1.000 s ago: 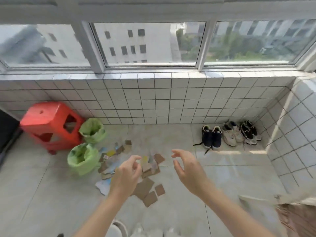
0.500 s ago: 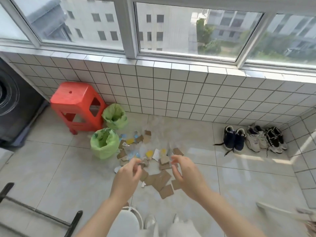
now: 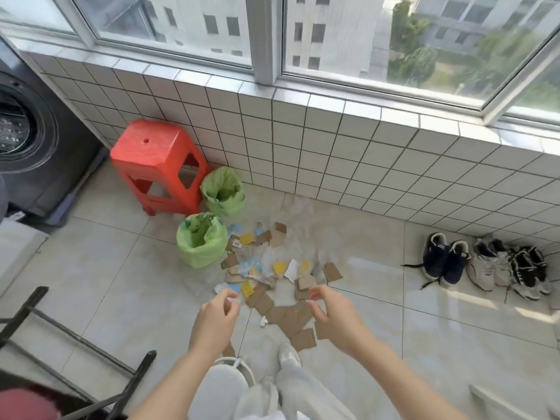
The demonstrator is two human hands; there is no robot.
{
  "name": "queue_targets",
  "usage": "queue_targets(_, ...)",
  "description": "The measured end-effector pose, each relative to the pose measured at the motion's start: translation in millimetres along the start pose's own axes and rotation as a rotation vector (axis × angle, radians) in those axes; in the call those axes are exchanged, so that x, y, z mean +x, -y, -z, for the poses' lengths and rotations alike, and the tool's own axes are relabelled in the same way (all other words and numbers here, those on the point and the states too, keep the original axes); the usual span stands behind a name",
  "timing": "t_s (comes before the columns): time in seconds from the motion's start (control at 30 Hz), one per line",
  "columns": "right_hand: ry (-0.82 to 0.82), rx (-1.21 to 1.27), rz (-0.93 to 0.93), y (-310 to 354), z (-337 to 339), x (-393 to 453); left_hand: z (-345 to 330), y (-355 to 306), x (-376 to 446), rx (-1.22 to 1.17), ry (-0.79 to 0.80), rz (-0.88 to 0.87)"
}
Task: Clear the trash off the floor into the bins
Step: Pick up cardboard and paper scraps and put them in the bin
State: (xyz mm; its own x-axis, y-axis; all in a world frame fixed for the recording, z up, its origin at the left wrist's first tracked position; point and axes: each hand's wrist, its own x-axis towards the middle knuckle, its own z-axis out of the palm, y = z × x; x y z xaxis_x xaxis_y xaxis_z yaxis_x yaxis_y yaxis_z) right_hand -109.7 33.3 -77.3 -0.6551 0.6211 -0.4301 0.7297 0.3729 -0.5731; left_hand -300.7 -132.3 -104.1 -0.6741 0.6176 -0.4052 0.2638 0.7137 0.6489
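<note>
A scatter of trash lies on the tiled floor: brown cardboard scraps, yellow and blue paper bits, white shreds and clear plastic. Two bins lined with green bags stand to its left, a near bin touching the pile and a far bin against the wall. My left hand hovers above the pile's near left edge, fingers loosely curled and empty. Above the near right edge my right hand is held out, fingers apart, holding nothing.
A red plastic stool stands behind the bins. A dark washing machine fills the left side. Three pairs of shoes line the right wall. A black metal frame lies at lower left. My feet stand just before the pile.
The view has tilted down and moved closer to the pile. Both hands have lowered toward the trash and stay empty.
</note>
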Motion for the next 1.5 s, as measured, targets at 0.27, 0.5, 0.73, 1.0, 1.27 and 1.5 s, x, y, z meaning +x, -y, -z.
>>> queue_targets(0.27,0.081,-0.028,0.028,10.3,-5.9,73.0,5.9,4.6,40.2,0.025,-0.01,0.055)
queue_targets(0.5,0.084,0.023,-0.029,18.2,-26.4,116.3,29.0,29.5,99.2,0.089,0.015,0.084)
queue_targets(0.73,0.059,0.067,-0.235,17.3,-78.4,159.4,30.9,70.0,172.6,0.203,0.302,0.078)
queue_targets(1.0,0.027,0.079,-0.389,26.3,-192.7,234.3,23.3,157.8,296.9,0.425,0.574,-0.138)
queue_targets(1.27,0.037,0.091,-0.413,-49.4,-291.2,288.4,-58.6,226.1,381.1,0.55,0.674,-0.284)
queue_targets(1.5,0.133,0.105,-0.347,-174.2,-388.4,362.3,-200.5,309.3,442.7,0.621,0.742,-0.404)
